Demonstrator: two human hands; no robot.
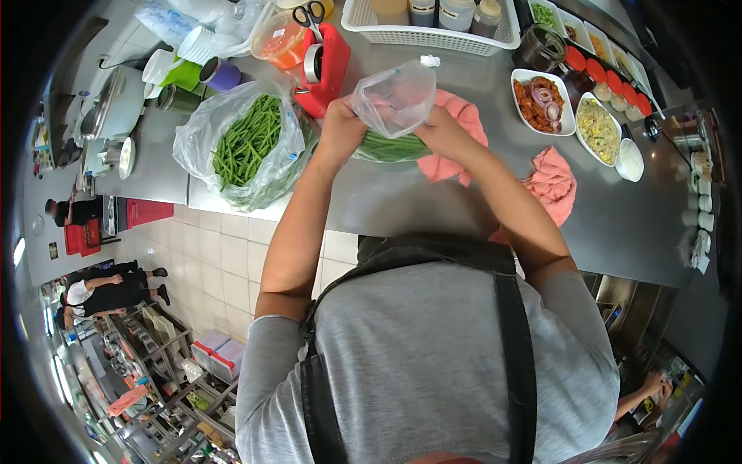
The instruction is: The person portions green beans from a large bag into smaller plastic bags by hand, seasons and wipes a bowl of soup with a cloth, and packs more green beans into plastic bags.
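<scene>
My left hand [342, 130] is closed on the left side of a clear plastic bag [398, 97], whose mouth is spread wide. The bag's other side is in my right hand [446, 133], fingers closed as well. Just below the bag, green beans in clear plastic [390, 147] lie on the steel counter, partly hidden by my hands. Left of my left hand stands a large open plastic bag full of cut green beans [247, 143]. A pink cloth [464, 116] lies beside and under my right hand.
A red tape dispenser [328, 69] with scissors [309, 14] stands behind my left hand. A white basket [433, 35] holds bottles at the back. At the right are a meat dish [543, 100], a rice dish [598, 130] and another pink cloth [552, 184]. Other people are at the left and lower right.
</scene>
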